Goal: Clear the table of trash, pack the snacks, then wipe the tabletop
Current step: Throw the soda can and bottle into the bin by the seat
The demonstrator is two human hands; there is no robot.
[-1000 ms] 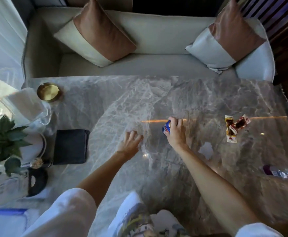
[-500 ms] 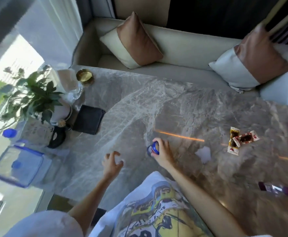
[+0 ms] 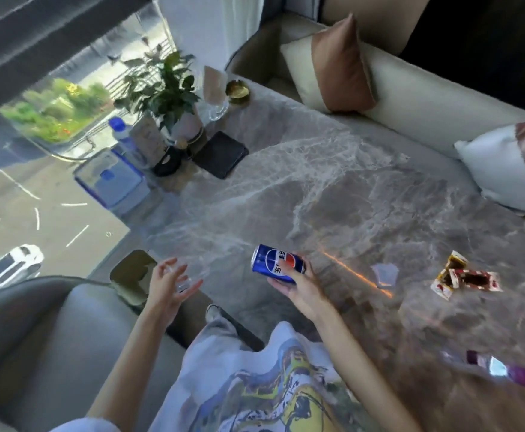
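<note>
1. Above the near edge of the marble bench (image 3: pixel 332 194), the right hand (image 3: pixel 301 291) has its grip closed round a blue soda can (image 3: pixel 277 263), which lies tilted on its side in the fingers, clear of the surface.
2. The left hand (image 3: pixel 169 288) hangs off the bench's near-left corner, fingers spread wide; something clear and blurred shows against them, but I cannot tell what.
3. Torn red-and-white snack wrappers (image 3: pixel 463 277) lie on the bench to the right of the can, well apart from it.
4. A purple-capped bottle (image 3: pixel 501 367) lies on its side near the right edge.
5. A potted plant (image 3: pixel 164 88), a black pad (image 3: pixel 220 154) and a blue-lidded container (image 3: pixel 111 179) crowd the far-left corner.
</note>
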